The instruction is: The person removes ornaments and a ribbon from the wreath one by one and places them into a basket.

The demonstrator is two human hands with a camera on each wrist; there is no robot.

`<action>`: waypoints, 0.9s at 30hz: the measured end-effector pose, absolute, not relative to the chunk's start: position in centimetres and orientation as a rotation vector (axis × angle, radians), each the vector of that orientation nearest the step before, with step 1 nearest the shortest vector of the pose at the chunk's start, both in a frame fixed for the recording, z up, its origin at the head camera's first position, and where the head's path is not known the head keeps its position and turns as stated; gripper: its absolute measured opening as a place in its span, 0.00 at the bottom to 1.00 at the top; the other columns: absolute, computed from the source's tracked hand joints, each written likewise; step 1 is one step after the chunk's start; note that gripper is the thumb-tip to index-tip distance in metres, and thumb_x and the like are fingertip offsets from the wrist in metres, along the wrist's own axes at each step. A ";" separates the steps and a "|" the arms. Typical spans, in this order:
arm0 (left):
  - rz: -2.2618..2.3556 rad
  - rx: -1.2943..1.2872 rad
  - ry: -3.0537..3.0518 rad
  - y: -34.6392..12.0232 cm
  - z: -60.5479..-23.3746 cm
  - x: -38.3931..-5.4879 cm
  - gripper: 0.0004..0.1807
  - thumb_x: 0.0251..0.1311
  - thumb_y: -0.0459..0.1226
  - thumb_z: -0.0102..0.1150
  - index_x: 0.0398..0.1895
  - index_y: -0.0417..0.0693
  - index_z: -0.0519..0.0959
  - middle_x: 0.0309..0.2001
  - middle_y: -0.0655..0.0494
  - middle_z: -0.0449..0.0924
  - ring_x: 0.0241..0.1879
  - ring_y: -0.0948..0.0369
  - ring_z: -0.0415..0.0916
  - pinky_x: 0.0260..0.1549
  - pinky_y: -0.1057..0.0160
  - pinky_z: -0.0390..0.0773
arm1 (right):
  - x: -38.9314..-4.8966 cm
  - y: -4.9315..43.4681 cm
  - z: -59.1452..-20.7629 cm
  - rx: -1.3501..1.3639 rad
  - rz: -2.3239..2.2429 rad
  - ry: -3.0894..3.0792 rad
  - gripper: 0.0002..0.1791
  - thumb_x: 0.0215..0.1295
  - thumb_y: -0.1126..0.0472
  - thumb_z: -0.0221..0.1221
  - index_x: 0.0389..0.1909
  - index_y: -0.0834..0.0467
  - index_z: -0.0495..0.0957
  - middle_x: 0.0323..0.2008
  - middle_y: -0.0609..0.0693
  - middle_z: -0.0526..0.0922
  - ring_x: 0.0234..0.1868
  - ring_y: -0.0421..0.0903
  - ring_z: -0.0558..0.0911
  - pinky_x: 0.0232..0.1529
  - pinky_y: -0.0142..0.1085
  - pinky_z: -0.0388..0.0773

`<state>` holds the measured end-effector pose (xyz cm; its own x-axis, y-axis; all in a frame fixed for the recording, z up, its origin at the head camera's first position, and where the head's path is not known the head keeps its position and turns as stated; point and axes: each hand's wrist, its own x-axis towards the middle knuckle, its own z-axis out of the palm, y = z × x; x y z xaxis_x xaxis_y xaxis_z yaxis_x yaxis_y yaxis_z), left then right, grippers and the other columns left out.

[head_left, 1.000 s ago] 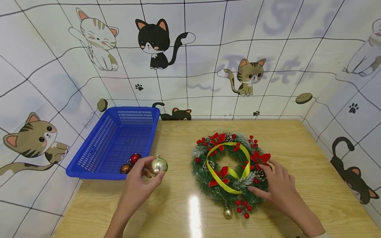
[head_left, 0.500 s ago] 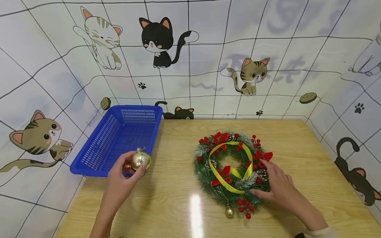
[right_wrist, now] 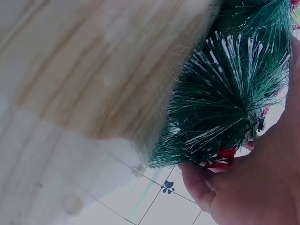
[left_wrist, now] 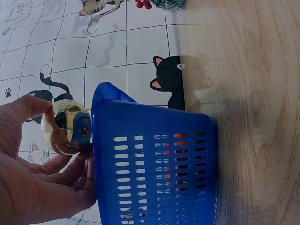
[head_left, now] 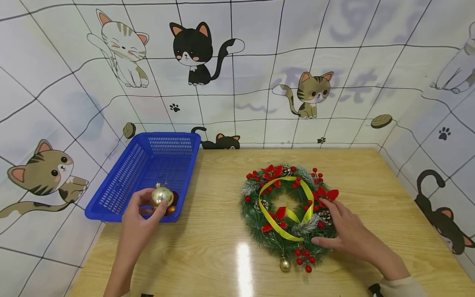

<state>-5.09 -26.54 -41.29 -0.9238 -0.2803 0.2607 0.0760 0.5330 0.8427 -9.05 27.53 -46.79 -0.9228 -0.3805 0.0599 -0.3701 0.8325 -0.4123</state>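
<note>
My left hand (head_left: 139,218) pinches a shiny gold bauble (head_left: 161,195) between thumb and fingers, over the near edge of the blue basket (head_left: 193,173). In the left wrist view the gold bauble (left_wrist: 68,126) sits right beside the basket's rim (left_wrist: 101,140). An orange bauble (head_left: 171,209) shows inside the basket, partly hidden behind the gold one. My right hand (head_left: 352,237) rests on the right side of a green Christmas wreath (head_left: 256,225), fingers spread over it. A yellow ribbon (head_left: 272,225), red flowers, berries and pinecones decorate the wreath, and a small gold bauble (head_left: 285,264) hangs at its near edge.
Everything stands on a light wooden table (head_left: 219,247). The basket is at the table's back left, near a white wall covering (head_left: 252,74) with printed cats that encloses the back and sides.
My left hand has carried the gold bauble leftward, from right of the basket to over its near edge. My right hand has stayed on the wreath.
</note>
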 end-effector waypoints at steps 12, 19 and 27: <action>-1.307 0.292 -2.463 -27.9 -41.7 -5.2 0.30 0.73 0.44 0.72 0.71 0.41 0.74 0.59 0.46 0.81 0.60 0.58 0.74 0.58 0.63 0.71 | -9.6 28.5 -46.7 -0.695 -0.703 2.952 0.75 0.51 0.31 0.81 0.89 0.56 0.46 0.71 0.72 0.68 0.68 0.77 0.70 0.56 0.81 0.62; -1.288 0.295 -2.472 -28.1 -41.7 -5.5 0.31 0.72 0.46 0.72 0.69 0.39 0.74 0.57 0.44 0.80 0.57 0.55 0.74 0.54 0.52 0.70 | -9.6 28.8 -46.4 -0.677 -0.634 2.966 0.79 0.48 0.28 0.81 0.88 0.60 0.45 0.69 0.73 0.71 0.65 0.76 0.73 0.53 0.79 0.66; -1.172 0.278 -2.471 -28.4 -42.5 -5.9 0.29 0.69 0.43 0.74 0.64 0.33 0.76 0.52 0.36 0.81 0.57 0.42 0.73 0.66 0.33 0.51 | -9.6 27.7 -47.3 -0.650 -0.531 3.030 0.79 0.48 0.26 0.79 0.85 0.67 0.48 0.66 0.77 0.72 0.64 0.79 0.73 0.55 0.80 0.67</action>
<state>-5.95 -28.42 -42.48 -0.9043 -0.3378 0.2611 -0.0115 0.6305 0.7761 -9.63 27.66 -47.30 -0.9146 -0.3979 0.0721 -0.3987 0.8576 -0.3249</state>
